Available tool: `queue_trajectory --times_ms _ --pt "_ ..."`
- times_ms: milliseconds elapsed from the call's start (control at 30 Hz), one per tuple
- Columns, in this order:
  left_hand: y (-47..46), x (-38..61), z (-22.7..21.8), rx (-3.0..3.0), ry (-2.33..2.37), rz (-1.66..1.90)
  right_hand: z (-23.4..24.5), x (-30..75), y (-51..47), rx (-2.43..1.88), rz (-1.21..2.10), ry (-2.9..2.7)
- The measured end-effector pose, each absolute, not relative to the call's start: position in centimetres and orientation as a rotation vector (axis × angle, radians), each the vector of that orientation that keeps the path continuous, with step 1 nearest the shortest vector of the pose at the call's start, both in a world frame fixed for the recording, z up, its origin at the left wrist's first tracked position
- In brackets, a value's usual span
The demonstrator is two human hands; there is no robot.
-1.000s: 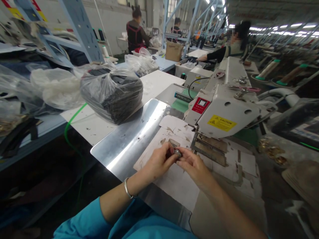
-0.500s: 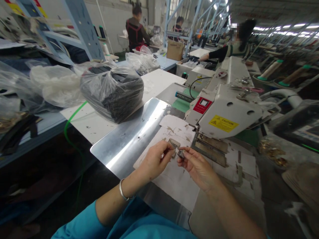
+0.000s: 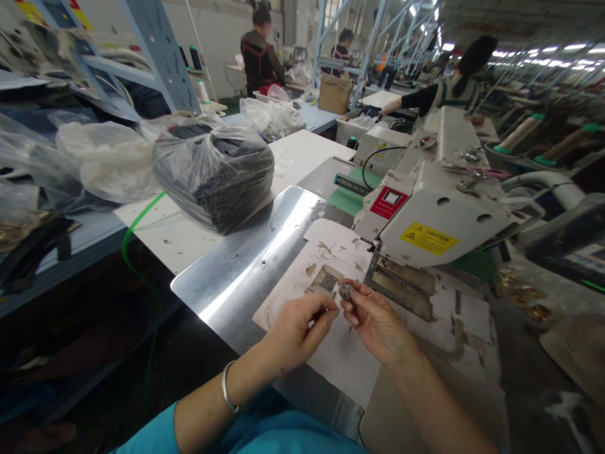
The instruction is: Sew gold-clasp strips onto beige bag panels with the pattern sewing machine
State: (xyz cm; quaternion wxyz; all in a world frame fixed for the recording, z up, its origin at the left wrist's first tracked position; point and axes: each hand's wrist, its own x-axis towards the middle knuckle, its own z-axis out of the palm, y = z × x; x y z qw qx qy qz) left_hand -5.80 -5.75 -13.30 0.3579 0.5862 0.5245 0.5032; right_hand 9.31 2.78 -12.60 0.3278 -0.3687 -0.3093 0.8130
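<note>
At the white sewing machine (image 3: 425, 205), seen from the head view: we find two bare hands near each other over worn white paper sheets (image 3: 333, 233).
Right hand (image 3: 380, 328): we see thumb and fingers clamped on a small, round, grey metal piece (image 3: 346, 292) above the paper, presumably to show it to our eyes.
Left hand (image 3: 297, 328): thumb and fingertips together, just beside the piece but apart from it; whether they pinch anything thin, we cannot tell.
Square, tan-rimmed opening (image 3: 327, 282): just beyond the fingertips, perhaps left uncovered so we can see it.
Right edge: a dark metal frame with flat brown strips (image 3: 405, 302) sits below the machine's head, so we judge room tight there.
Left edge: a polished, round-cornered silver metal sheet (image 3: 255, 258) gives us more room, up to a clear plastic bag of dark material (image 3: 212, 180).
</note>
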Motion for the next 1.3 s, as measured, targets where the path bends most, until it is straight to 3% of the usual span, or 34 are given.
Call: queue_trajectory --times_ms 167,333,467,700,1000,1300 --pt "-5.6 -5.4 -14.5 1.923 1.494 1.102 -12.3 8.8 2.4 -1.003 2.097 -0.769" --pt "-5.3 -6.6 -14.9 1.782 1.692 1.170 -12.3 9.2 2.8 -0.991 2.084 -0.780" --pt "-6.3 -5.7 -13.7 1.946 1.469 1.171 -12.4 9.1 3.4 -0.995 2.031 -0.747" --pt "-7.6 -7.3 -12.4 2.272 1.140 0.692 -11.3 9.6 3.1 -0.998 2.123 -0.836" --pt "-8.8 -9.4 -11.5 2.258 1.485 1.084 -12.9 7.5 3.9 -1.446 1.993 -1.297" --pt "-16.7 -10.3 -17.0 2.121 1.599 1.159 -12.7 -2.8 4.2 -1.189 1.809 -1.935"
